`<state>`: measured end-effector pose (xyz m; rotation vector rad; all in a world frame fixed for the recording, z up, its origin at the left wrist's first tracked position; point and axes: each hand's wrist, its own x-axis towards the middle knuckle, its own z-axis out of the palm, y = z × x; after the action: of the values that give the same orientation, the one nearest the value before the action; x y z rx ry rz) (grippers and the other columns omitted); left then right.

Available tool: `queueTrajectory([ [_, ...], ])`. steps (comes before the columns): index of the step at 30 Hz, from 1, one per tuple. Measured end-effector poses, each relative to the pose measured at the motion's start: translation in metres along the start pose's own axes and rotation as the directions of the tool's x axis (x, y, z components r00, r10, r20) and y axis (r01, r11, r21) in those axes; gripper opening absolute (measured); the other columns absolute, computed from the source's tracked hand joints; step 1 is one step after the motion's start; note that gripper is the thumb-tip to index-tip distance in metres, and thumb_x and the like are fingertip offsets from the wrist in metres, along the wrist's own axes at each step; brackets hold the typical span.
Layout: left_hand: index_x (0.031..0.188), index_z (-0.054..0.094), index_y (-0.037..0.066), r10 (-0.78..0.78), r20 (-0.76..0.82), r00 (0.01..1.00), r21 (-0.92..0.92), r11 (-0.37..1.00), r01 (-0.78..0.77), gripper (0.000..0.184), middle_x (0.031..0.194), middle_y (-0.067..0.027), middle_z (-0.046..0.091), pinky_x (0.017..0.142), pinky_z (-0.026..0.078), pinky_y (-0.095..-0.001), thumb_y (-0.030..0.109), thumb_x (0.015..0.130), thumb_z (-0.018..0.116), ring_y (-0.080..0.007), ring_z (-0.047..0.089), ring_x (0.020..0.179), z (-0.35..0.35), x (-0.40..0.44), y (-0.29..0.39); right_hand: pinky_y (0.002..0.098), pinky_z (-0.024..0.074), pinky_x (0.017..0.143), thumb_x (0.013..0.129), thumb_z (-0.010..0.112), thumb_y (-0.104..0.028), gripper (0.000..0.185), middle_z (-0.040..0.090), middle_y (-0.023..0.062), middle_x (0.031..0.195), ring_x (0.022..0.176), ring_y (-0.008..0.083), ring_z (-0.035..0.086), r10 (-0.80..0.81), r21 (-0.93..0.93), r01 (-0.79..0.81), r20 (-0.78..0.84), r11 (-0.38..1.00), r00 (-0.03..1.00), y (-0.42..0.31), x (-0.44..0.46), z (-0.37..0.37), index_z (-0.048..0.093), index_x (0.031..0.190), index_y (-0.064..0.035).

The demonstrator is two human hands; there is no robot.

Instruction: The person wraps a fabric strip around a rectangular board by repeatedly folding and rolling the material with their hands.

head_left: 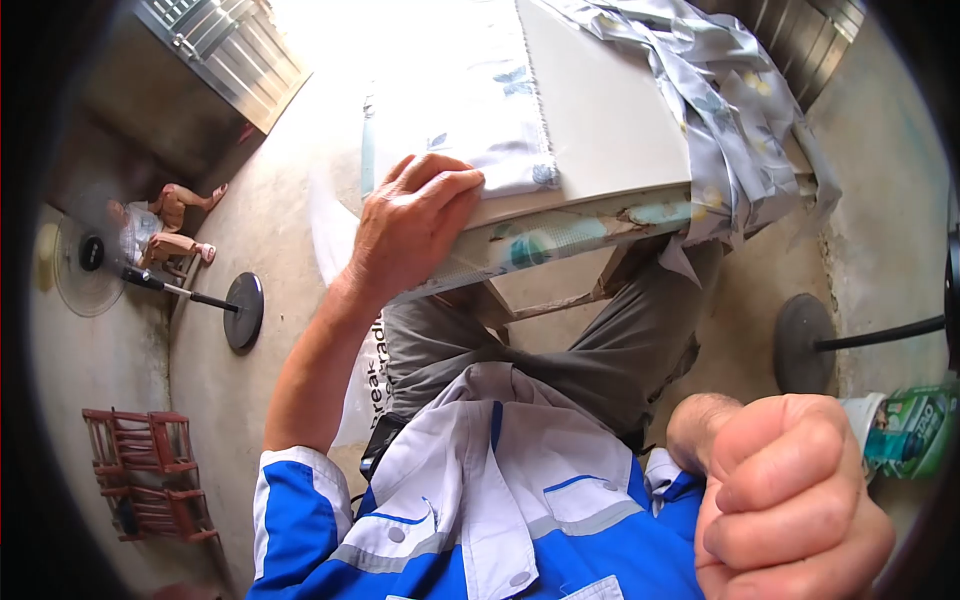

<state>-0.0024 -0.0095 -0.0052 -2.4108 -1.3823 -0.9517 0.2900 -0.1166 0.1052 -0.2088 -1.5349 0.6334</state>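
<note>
A white cloth with a frayed edge and bluish leaf prints (505,130) lies flat on the white table (610,130). At its near left corner is my left hand (418,218), its fingers bent and pressed together on the cloth's edge; the thumb is hidden. My right hand (795,495) is raised close to the camera at the lower right, away from the table, and closed in a fist. Whatever might be inside it cannot be seen. Long grey-white printed strips of fabric (735,130) lie in a heap on the table's right side and hang over its edge.
On the left are a standing fan (92,253), a seated person (165,225) and red wooden chairs (150,460). A round black stand base (805,342) and a green container (922,432) are at the right. A plastic bag (362,390) hangs left of my legs.
</note>
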Motion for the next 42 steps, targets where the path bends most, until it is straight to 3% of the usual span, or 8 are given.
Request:
queueTrajectory([
  [6, 0.111, 0.074, 0.01, -0.008, -0.005, 1.0, 0.0, 1.0, 0.008, 0.013, 0.107, -0.0055, 0.073, 0.089, 0.059, -0.0412, 0.015, 0.098, 0.073, -0.0284, 0.071, 0.1, 0.001, -0.002, -0.001, 0.0319, 0.0405, 0.054, 0.096, 0.069, -0.015, 0.013, 0.058, -0.0009, 0.073, 0.061, 0.0156, 0.053, -0.261, 0.041, 0.259, 0.074, 0.965, 0.962, 0.028, -0.01, -0.019, 0.061, 0.106, -0.0197],
  [7, 0.111, 0.074, 0.01, -0.007, -0.003, 1.0, -0.008, 1.0, 0.007, 0.013, 0.107, -0.0055, 0.073, 0.089, 0.059, -0.0413, 0.015, 0.099, 0.073, -0.0286, 0.071, 0.1, 0.002, -0.002, -0.001, 0.036, 0.0406, 0.053, 0.101, 0.066, -0.019, 0.02, 0.06, 0.0018, 0.08, 0.062, 0.0191, 0.053, -0.159, 0.064, 0.153, 0.101, 0.986, 0.982, 0.014, -0.002, -0.008, 0.062, 0.121, -0.0245],
  [8, 0.111, 0.074, 0.01, -0.005, -0.003, 1.0, -0.012, 1.0, 0.005, 0.014, 0.107, -0.0054, 0.073, 0.089, 0.059, -0.0413, 0.016, 0.099, 0.072, -0.0287, 0.071, 0.1, 0.002, -0.001, -0.001, 0.0367, 0.0422, 0.057, 0.1, 0.068, -0.017, 0.022, 0.062, 0.0028, 0.083, 0.066, 0.0204, 0.054, -0.19, 0.054, 0.185, 0.114, 0.981, 0.975, 0.018, -0.002, -0.003, 0.063, 0.12, -0.0222],
  [11, 0.114, 0.074, 0.009, -0.033, 0.005, 0.999, -0.027, 0.999, 0.033, 0.015, 0.11, -0.0085, 0.073, 0.09, 0.058, -0.0423, 0.014, 0.099, 0.072, -0.0309, 0.071, 0.103, -0.001, -0.004, -0.001, 0.0388, 0.0473, 0.069, 0.094, 0.073, -0.012, 0.027, 0.066, 0.0059, 0.092, 0.078, 0.0244, 0.059, -0.322, -0.183, 0.37, 0.245, 0.911, 0.915, 0.056, -0.014, -0.011, 0.067, 0.12, -0.0154],
  [16, 0.113, 0.073, 0.009, -0.042, -0.001, 0.999, -0.062, 0.997, 0.042, 0.015, 0.11, -0.0083, 0.073, 0.089, 0.058, -0.0431, 0.015, 0.1, 0.072, -0.0314, 0.071, 0.101, 0.0, -0.006, -0.002, 0.0423, 0.0557, 0.088, 0.085, 0.081, -0.002, 0.035, 0.072, 0.0111, 0.108, 0.098, 0.031, 0.067, 0.007, -0.608, 0.3, 0.45, 0.735, 0.893, 0.15, -0.006, -0.001, 0.073, 0.12, -0.004],
  [23, 0.108, 0.072, 0.01, -0.007, -0.027, 1.0, -0.107, 0.994, 0.004, 0.014, 0.107, -0.0059, 0.072, 0.085, 0.061, -0.0412, 0.019, 0.098, 0.073, -0.0288, 0.071, 0.102, -0.001, -0.008, -0.007, 0.0443, 0.0544, 0.103, 0.089, 0.082, -0.011, 0.039, 0.073, 0.0149, 0.127, 0.118, 0.0358, 0.067, 0.241, -0.648, 0.244, 0.565, 0.721, 0.789, 0.212, -0.003, -0.011, 0.073, 0.125, -0.0024],
  [31, 0.112, 0.072, 0.011, 0.032, -0.024, 0.999, -0.21, 0.977, -0.036, 0.031, 0.109, -0.0051, 0.073, 0.088, 0.059, -0.0426, 0.017, 0.084, 0.086, -0.0294, 0.071, 0.1, -0.003, -0.012, -0.01, 0.0459, 0.054, 0.101, 0.086, 0.081, -0.007, 0.034, 0.073, 0.0142, 0.12, 0.115, 0.035, 0.066, 0.276, -0.652, 0.246, 0.59, 0.717, 0.759, 0.194, -0.003, -0.011, 0.074, 0.119, -0.0009],
  [42, 0.114, 0.074, 0.008, 0.009, 0.012, 1.0, -0.29, 0.957, -0.006, 0.026, 0.108, -0.0101, 0.074, 0.088, 0.06, -0.042, 0.009, 0.089, 0.08, -0.0319, 0.072, 0.1, -0.012, -0.016, -0.007, 0.046, 0.054, 0.093, 0.09, 0.076, -0.001, 0.029, 0.069, 0.0131, 0.11, 0.104, 0.034, 0.067, 0.273, -0.671, 0.183, 0.513, 0.718, 0.814, 0.189, -0.01, -0.008, 0.073, 0.118, -0.0007],
])
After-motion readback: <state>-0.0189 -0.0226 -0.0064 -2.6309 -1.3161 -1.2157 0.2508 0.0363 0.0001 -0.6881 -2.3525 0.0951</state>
